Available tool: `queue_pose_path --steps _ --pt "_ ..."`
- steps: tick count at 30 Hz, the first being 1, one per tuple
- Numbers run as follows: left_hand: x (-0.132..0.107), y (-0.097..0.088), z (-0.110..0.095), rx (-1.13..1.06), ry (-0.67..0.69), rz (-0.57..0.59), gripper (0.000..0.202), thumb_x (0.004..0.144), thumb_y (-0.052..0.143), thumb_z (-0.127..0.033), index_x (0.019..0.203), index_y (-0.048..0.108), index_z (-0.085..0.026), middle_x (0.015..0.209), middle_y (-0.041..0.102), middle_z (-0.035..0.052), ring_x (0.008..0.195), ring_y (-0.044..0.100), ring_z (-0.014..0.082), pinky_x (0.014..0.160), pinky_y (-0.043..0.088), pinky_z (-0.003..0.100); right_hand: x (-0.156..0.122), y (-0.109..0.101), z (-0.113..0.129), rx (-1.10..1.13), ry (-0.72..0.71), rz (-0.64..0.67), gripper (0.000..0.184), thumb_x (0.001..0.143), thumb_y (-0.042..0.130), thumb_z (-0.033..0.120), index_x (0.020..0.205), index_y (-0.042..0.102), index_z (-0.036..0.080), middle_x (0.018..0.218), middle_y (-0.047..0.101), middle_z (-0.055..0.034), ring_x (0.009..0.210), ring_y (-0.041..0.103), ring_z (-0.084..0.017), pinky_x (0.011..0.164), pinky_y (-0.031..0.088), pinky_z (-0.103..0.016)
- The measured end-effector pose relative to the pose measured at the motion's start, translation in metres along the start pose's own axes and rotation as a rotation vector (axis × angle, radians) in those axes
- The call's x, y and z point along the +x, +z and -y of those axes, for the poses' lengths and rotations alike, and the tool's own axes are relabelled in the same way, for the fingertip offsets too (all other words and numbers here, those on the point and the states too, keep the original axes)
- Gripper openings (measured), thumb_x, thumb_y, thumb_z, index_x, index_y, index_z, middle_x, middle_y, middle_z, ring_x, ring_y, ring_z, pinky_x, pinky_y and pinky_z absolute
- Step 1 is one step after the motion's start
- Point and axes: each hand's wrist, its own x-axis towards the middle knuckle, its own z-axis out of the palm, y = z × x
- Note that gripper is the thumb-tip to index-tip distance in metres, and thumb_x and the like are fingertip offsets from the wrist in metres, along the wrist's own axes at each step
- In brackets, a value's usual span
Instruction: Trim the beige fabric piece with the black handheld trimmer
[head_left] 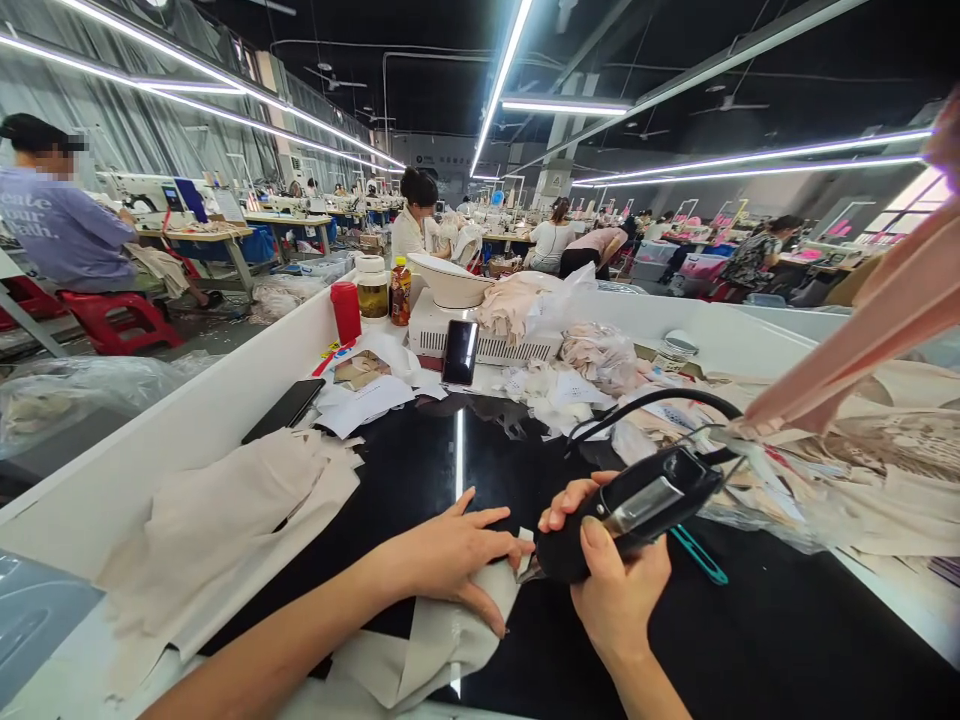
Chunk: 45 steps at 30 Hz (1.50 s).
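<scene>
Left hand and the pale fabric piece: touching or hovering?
Touching. The head view shows the left hand pressed flat on the pale fabric piece with no gap. The right hand grips the black tool beside it.

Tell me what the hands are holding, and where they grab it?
The right hand grips a black corded tool around its body. The left hand holds nothing; it presses flat on a pale fabric piece.
</scene>
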Motion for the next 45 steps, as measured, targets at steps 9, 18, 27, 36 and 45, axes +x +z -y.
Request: queue_pose_path --steps 9,18,27,36,45 --pt "0.001 0.002 0.001 0.092 0.031 0.011 0.068 0.086 0.082 -0.048 0.142 0.053 -0.023 0.152 0.056 0.0141 0.156 0.032 0.034 0.124 0.011 0.074 -0.005 0.009 -0.003 -0.003 0.023 -0.018 0.036 0.092 0.076 0.036 0.119 0.055 0.026 0.086 0.063 -0.0003 0.067 0.063 -0.016 0.063 0.057 -0.031" --pt "0.006 -0.004 -0.006 0.135 0.052 0.058 0.072 0.091 0.078 -0.047 0.153 0.046 -0.029 0.159 0.049 0.0093 0.159 0.025 0.0335 0.121 0.01 0.079 -0.005 0.014 -0.003 0.027 0.065 0.029 0.042 0.088 0.081 0.041 0.117 0.055 0.027 0.085 0.058 0.0009 0.067 0.061 -0.016 0.067 0.059 -0.035" --pt "0.013 -0.007 -0.008 0.136 0.009 0.112 0.076 0.086 0.084 -0.044 0.151 0.048 -0.027 0.158 0.049 0.0094 0.158 0.028 0.0357 0.123 0.007 0.078 -0.006 0.014 -0.003 0.104 0.031 0.083 0.038 0.09 0.082 0.038 0.117 0.059 0.026 0.085 0.061 0.0001 0.069 0.061 -0.016 0.065 0.057 -0.033" --pt "0.014 -0.008 -0.005 0.078 0.0 0.125 0.038 0.082 0.086 -0.043 0.103 0.061 -0.024 0.139 0.066 0.0025 0.156 0.031 0.036 0.122 0.008 0.079 0.006 0.005 0.006 0.053 -0.025 -0.002 0.036 0.088 0.081 0.035 0.116 0.06 0.025 0.084 0.06 0.0008 0.067 0.061 -0.016 0.062 0.057 -0.032" --pt "0.015 -0.014 -0.012 0.048 -0.046 0.127 0.037 0.08 0.088 -0.037 0.092 0.056 -0.022 0.146 0.061 0.0012 0.156 0.032 0.036 0.123 0.006 0.077 0.014 -0.003 0.001 0.058 -0.061 -0.029 0.032 0.089 0.08 0.03 0.116 0.062 0.025 0.086 0.063 0.0009 0.068 0.063 -0.014 0.063 0.057 -0.03"
